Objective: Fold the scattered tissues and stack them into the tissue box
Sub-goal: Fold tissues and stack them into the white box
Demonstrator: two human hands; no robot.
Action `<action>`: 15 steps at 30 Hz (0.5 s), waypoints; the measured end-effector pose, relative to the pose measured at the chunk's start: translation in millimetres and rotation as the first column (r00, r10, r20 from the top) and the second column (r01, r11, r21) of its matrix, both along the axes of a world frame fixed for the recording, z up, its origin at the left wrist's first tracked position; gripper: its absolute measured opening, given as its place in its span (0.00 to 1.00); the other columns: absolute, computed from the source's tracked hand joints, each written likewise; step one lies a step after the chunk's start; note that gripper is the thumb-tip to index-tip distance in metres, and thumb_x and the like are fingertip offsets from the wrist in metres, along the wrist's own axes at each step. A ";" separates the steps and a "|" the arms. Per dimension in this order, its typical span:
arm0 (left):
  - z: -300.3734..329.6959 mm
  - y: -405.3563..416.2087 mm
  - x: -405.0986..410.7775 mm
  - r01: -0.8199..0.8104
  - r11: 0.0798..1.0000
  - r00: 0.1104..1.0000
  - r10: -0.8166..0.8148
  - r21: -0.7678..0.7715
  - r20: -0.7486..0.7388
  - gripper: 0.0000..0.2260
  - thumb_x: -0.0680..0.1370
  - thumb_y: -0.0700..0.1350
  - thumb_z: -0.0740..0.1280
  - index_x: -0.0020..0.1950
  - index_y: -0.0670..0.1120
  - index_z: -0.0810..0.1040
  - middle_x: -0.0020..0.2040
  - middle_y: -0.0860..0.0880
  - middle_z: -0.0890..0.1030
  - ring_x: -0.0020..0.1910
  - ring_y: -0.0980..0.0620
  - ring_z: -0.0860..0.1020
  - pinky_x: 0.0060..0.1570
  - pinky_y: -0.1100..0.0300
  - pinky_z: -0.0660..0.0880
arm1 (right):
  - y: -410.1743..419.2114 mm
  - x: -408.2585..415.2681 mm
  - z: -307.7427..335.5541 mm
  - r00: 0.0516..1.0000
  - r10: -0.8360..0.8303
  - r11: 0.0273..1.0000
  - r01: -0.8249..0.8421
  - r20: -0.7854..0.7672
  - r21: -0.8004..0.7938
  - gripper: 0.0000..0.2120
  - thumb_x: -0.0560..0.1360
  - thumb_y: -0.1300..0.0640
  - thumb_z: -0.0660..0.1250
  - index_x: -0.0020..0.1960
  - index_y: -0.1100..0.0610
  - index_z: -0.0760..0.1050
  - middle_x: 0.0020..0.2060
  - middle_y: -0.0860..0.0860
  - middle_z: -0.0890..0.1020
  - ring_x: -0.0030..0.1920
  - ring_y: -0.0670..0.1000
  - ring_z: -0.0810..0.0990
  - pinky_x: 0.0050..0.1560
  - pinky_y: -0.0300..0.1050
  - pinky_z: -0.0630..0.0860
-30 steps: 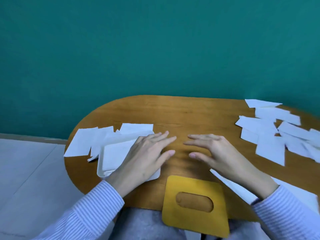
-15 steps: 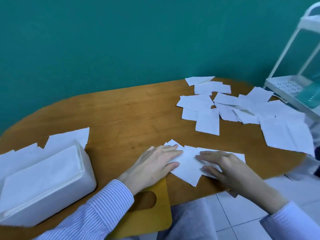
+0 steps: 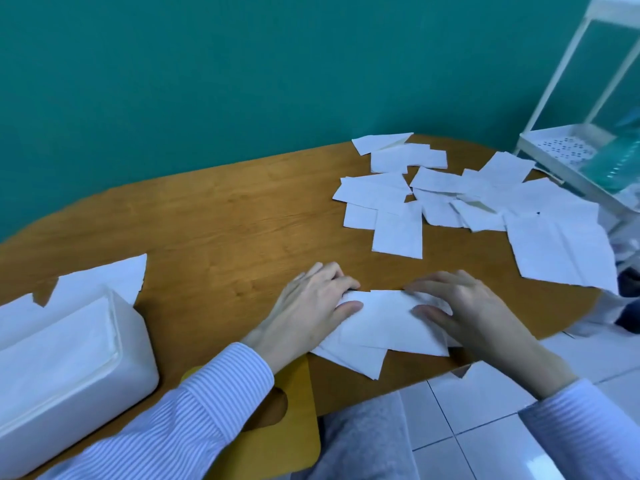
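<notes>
Tissue (image 3: 384,323), white, at near table (image 3: 214,216) edge, overlapping loose sheets beneath: held flat by left hand (image 3: 311,306) and right hand (image 3: 467,306), fingers curled at its far edge, so that lower sheets may be dragged along, skewing the crease.

Wall (image 3: 207,81): flat teal, matte, evenly lit.
Table (image 3: 225,220): rounded wooden top, warm brown grain, set close to wall.
Floor (image 3: 485,427): pale square tiles, thin grout lines.
Shelf rack (image 3: 568,147): white metal, perforated tray, far right.
</notes>
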State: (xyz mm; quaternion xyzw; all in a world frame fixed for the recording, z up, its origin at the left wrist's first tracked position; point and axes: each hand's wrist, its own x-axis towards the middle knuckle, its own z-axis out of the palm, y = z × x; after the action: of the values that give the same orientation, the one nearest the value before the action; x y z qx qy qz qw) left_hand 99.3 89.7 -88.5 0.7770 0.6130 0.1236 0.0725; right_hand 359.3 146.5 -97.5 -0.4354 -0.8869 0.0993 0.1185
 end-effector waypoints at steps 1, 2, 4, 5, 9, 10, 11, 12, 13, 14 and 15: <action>-1.4 5.3 3.8 -0.007 1.000 1.000 0.007 -0.001 -0.002 0.17 0.82 0.60 0.60 0.67 0.55 0.76 0.54 0.57 0.72 0.54 0.59 0.67 0.54 0.60 0.69 | 2.3 0.7 -1.6 0.999 0.000 1.000 0.000 0.037 -0.009 0.17 0.77 0.46 0.67 0.65 0.44 0.76 0.60 0.42 0.78 0.51 0.46 0.71 0.51 0.43 0.72; -3.1 10.1 6.7 -0.015 1.000 1.000 0.015 -0.006 0.000 0.16 0.81 0.59 0.62 0.65 0.55 0.76 0.53 0.57 0.71 0.53 0.59 0.67 0.52 0.61 0.68 | 3.5 0.7 -2.9 0.998 0.003 1.000 -0.002 0.058 -0.018 0.18 0.76 0.46 0.68 0.66 0.45 0.76 0.59 0.43 0.77 0.51 0.45 0.70 0.51 0.42 0.72; -4.9 16.8 10.5 -0.025 0.999 1.000 0.025 -0.025 0.018 0.12 0.80 0.58 0.64 0.60 0.55 0.77 0.51 0.57 0.70 0.52 0.58 0.67 0.49 0.62 0.66 | 3.4 -1.5 -3.8 0.998 0.013 1.000 -0.011 0.064 -0.027 0.19 0.76 0.48 0.69 0.66 0.45 0.75 0.59 0.43 0.75 0.53 0.45 0.69 0.51 0.40 0.72; -4.9 18.8 11.7 -0.028 0.999 0.999 0.029 -0.038 0.035 0.09 0.80 0.57 0.65 0.56 0.55 0.76 0.50 0.57 0.69 0.51 0.58 0.67 0.48 0.62 0.66 | 3.2 -2.7 -4.3 0.998 0.016 0.999 -0.014 0.060 -0.030 0.19 0.76 0.48 0.69 0.66 0.45 0.75 0.58 0.43 0.75 0.53 0.46 0.69 0.51 0.40 0.72; -1.8 21.5 13.7 -0.004 0.997 0.994 0.013 -0.077 0.110 0.05 0.80 0.53 0.67 0.48 0.55 0.72 0.47 0.58 0.71 0.50 0.58 0.67 0.46 0.60 0.64 | 6.2 -5.1 -7.8 1.000 0.009 1.000 -0.009 0.016 -0.029 0.17 0.75 0.49 0.71 0.64 0.45 0.76 0.57 0.44 0.75 0.53 0.46 0.69 0.51 0.41 0.74; -0.5 21.7 13.4 0.008 0.997 0.992 0.001 -0.074 0.125 0.06 0.80 0.52 0.66 0.47 0.55 0.71 0.46 0.58 0.72 0.49 0.58 0.68 0.46 0.60 0.64 | 6.8 -5.9 -7.7 1.000 0.004 1.000 -0.004 0.005 -0.025 0.16 0.75 0.49 0.71 0.62 0.45 0.77 0.57 0.44 0.75 0.53 0.46 0.69 0.51 0.43 0.74; 1.8 21.4 13.4 0.020 0.997 0.989 -0.009 -0.070 0.150 0.06 0.80 0.51 0.66 0.47 0.54 0.70 0.45 0.58 0.73 0.49 0.58 0.69 0.45 0.59 0.65 | 7.4 -6.4 -7.8 1.000 -0.001 1.000 0.001 -0.001 -0.019 0.13 0.75 0.49 0.71 0.59 0.45 0.77 0.55 0.44 0.75 0.53 0.47 0.69 0.51 0.45 0.74; 4.5 21.3 13.2 0.031 0.997 0.982 -0.018 -0.066 0.186 0.06 0.80 0.50 0.66 0.47 0.54 0.70 0.44 0.59 0.74 0.48 0.58 0.70 0.45 0.58 0.67 | 7.3 -7.5 -6.2 1.000 -0.004 1.000 0.004 -0.014 -0.008 0.10 0.75 0.50 0.71 0.56 0.45 0.77 0.54 0.43 0.75 0.52 0.48 0.70 0.50 0.46 0.73; 7.7 21.4 13.6 0.041 0.997 0.972 -0.025 -0.065 0.234 0.06 0.80 0.49 0.66 0.47 0.54 0.70 0.44 0.58 0.75 0.48 0.58 0.71 0.45 0.58 0.68 | 7.3 -7.7 -4.2 0.999 -0.008 1.000 0.008 -0.037 -0.001 0.07 0.76 0.51 0.71 0.52 0.45 0.76 0.51 0.43 0.75 0.51 0.48 0.70 0.48 0.46 0.71; 11.0 21.6 13.7 0.049 0.996 0.958 -0.027 -0.071 0.285 0.05 0.80 0.47 0.67 0.47 0.54 0.71 0.43 0.58 0.75 0.47 0.58 0.72 0.44 0.59 0.70 | 7.5 -7.8 -1.1 0.997 -0.013 1.000 0.012 -0.076 -0.006 0.04 0.76 0.52 0.70 0.49 0.46 0.75 0.47 0.42 0.75 0.49 0.48 0.70 0.46 0.45 0.69; 14.7 21.9 14.1 0.055 0.996 0.942 -0.026 -0.076 0.333 0.05 0.80 0.46 0.67 0.47 0.54 0.72 0.43 0.57 0.75 0.46 0.58 0.73 0.43 0.61 0.70 | 7.6 -6.9 3.4 0.991 -0.023 0.999 0.017 -0.132 -0.042 0.04 0.77 0.53 0.69 0.47 0.45 0.74 0.43 0.42 0.76 0.47 0.47 0.71 0.44 0.44 0.67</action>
State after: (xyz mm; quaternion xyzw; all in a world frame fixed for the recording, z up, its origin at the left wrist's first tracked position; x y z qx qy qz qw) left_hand 113.5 111.6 -73.7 0.7537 0.5806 0.2251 0.2100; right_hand 352.4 154.1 -94.1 -0.4389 -0.8705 0.1450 0.1692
